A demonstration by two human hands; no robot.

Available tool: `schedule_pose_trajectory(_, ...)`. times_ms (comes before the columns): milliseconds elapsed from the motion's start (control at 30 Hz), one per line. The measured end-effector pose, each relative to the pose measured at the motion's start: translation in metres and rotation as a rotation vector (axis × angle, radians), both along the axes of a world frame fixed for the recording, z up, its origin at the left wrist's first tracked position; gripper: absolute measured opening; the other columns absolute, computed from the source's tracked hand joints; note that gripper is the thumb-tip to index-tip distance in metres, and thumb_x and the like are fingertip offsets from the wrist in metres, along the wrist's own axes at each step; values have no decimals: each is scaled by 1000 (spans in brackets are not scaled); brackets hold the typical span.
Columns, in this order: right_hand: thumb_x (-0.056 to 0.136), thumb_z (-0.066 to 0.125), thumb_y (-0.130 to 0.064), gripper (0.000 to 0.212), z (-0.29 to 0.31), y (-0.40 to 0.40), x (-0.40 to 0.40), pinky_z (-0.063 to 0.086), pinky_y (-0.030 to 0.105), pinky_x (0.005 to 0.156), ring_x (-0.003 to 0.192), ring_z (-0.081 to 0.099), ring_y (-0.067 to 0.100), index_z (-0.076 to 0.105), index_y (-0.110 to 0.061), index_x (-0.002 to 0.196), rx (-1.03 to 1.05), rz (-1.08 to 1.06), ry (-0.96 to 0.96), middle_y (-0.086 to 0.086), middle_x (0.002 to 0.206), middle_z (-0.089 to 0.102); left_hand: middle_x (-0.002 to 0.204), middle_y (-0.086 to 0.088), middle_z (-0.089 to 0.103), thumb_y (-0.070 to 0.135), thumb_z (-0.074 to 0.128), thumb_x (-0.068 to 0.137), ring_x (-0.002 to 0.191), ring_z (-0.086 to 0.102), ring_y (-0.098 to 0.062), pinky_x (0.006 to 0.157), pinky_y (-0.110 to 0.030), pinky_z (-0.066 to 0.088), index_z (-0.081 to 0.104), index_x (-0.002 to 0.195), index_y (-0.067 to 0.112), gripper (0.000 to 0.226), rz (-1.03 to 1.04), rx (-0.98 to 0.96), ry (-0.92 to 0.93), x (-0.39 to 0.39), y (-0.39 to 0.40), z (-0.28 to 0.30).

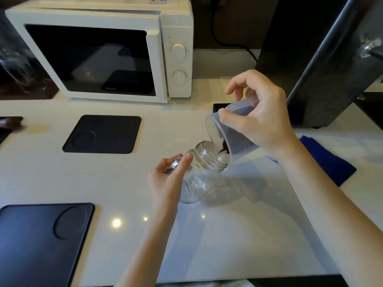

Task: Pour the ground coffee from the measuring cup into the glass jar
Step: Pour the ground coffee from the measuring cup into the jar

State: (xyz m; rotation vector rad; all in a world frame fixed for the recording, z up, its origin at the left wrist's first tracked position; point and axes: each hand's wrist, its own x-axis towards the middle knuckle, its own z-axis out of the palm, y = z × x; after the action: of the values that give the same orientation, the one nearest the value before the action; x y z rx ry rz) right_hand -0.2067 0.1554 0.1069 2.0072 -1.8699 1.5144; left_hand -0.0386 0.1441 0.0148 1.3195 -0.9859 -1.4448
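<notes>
White worktop (228, 235): left hand (167, 179) grips tilted glass jar (204, 168), apparently palming its lid. Right hand (257, 119) clasps measuring cup (226, 129) up-right of it, lip over the mouth, ground coffee (224, 147) sliding in.

Faint "Haier", seemingly, on microwave (99, 52) door.

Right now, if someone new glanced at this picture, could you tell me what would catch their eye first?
The pour at centre right: the right hand tips a translucent measuring cup so dark ground coffee slides into the mouth of a glass jar, which the left hand holds tilted while also gripping a shiny lid. Next, the white microwave at the back left of the counter.
</notes>
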Motion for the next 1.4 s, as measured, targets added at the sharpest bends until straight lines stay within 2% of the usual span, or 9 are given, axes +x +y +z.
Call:
schedule_pose_trajectory(133,66,69,-25,24,1,-1,1,46,37,60,72,51,16,57,-16,85,-5,10,3,6,82,59,72,-3,70,25,75,73,53,61,6,52,-4,42,70,90,4,27,-5,-2,-11,-1,0,1)
schedule_pose_trajectory(300,67,66,-31,24,3,-3,1,43,26,59,72,49,12,54,-21,85,-9,27,28,1,82,56,74,-2,71,26,76,72,54,62,7,51,-4,42,71,86,7,24,-8,-3,-35,-1,-2,0)
schedule_pose_trajectory(533,66,66,-31,24,2,-3,3,45,35,59,72,50,16,54,-20,84,-8,23,34,6,82,58,70,0,69,25,75,73,52,61,6,50,-4,42,71,87,4,26,3,1,-24,-1,-4,-1)
schedule_pose_trajectory(700,68,68,-30,25,4,-2,6,42,24,58,70,49,13,52,-23,86,-16,49,58,3,81,56,79,-5,72,28,77,71,56,62,5,52,-6,43,71,85,8,25,8,11,-29,0,-5,-5)
schedule_pose_trajectory(833,67,67,-34,26,5,-2,9,46,31,58,71,50,15,52,-22,86,-13,34,96,6,82,58,79,-3,73,31,77,70,58,63,4,52,-6,44,72,86,9,28,4,15,-36,0,-5,-6)
schedule_pose_trajectory(1067,67,67,-33,28,6,-2,11,47,37,59,71,51,17,56,-16,86,-17,22,104,8,82,59,66,5,70,30,76,71,56,62,5,53,-6,44,72,81,11,22,21,14,-32,2,-4,-6)
schedule_pose_trajectory(1167,66,68,-31,27,6,-2,13,47,41,57,69,50,18,56,-16,85,-22,16,109,9,81,58,71,1,71,30,76,72,56,62,5,53,-5,43,71,83,10,23,17,18,-24,2,-4,-6)
schedule_pose_trajectory(1400,66,68,-30,28,8,-2,14,46,40,57,70,50,18,56,-14,86,-18,31,105,9,81,58,78,-3,73,31,76,71,58,62,4,53,-5,43,72,80,12,22,18,15,-23,3,-4,-8)
